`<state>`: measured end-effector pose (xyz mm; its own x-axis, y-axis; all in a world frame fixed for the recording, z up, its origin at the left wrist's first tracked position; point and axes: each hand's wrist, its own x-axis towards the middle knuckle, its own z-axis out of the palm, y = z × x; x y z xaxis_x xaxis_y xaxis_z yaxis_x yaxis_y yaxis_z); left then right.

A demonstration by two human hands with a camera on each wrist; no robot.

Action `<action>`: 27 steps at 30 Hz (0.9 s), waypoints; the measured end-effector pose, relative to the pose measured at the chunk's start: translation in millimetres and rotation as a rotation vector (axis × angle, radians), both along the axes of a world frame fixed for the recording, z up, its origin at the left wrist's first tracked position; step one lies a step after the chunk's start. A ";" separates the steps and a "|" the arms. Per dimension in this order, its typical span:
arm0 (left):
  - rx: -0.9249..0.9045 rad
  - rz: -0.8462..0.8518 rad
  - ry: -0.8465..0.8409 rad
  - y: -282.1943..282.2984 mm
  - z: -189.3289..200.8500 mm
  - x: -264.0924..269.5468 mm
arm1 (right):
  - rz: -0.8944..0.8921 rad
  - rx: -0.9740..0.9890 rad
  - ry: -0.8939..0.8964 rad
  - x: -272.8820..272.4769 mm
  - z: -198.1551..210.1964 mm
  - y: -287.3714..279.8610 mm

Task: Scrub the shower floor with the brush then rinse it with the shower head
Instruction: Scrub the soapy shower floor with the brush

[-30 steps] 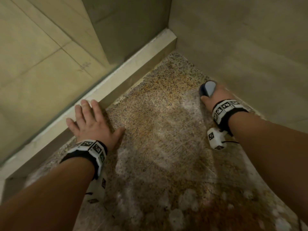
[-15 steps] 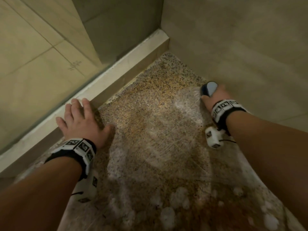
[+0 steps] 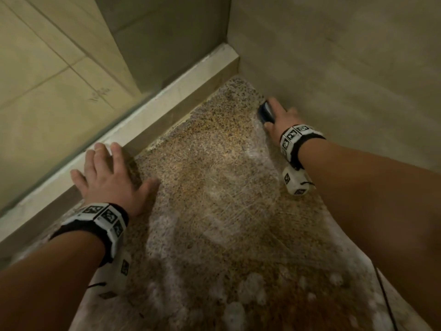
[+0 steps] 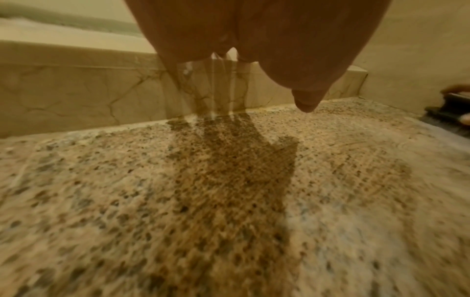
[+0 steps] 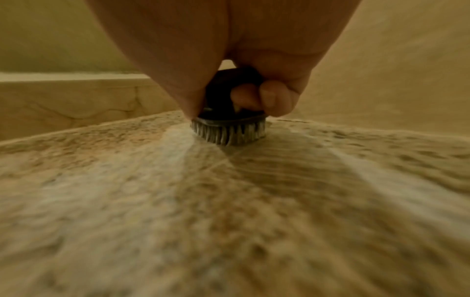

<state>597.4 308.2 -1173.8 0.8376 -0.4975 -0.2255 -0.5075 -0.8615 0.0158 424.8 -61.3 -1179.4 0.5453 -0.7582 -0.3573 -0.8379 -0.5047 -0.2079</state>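
Observation:
A speckled brown stone shower floor is streaked with white foam. My right hand grips a dark scrub brush at the floor's far right edge, close against the wall. In the right wrist view the fingers curl round the brush handle and the grey bristles press on the wet floor. My left hand lies flat with straight spread fingers, its fingertips on the pale kerb. In the left wrist view the palm hovers over its shadow on the floor. No shower head is in view.
A glass panel stands on the kerb at the left. A beige tiled wall closes the right side and meets the kerb in the far corner. Foam blobs lie on the near floor. A thin black cable trails at the lower right.
My right hand has pushed the brush farther away along the right wall towards the corner. My left hand has stayed planted at the kerb.

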 end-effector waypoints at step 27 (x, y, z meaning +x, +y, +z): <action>-0.075 0.094 0.025 -4.6 -1.9 3.7 | -0.011 0.174 0.099 -160.3 3.1 111.1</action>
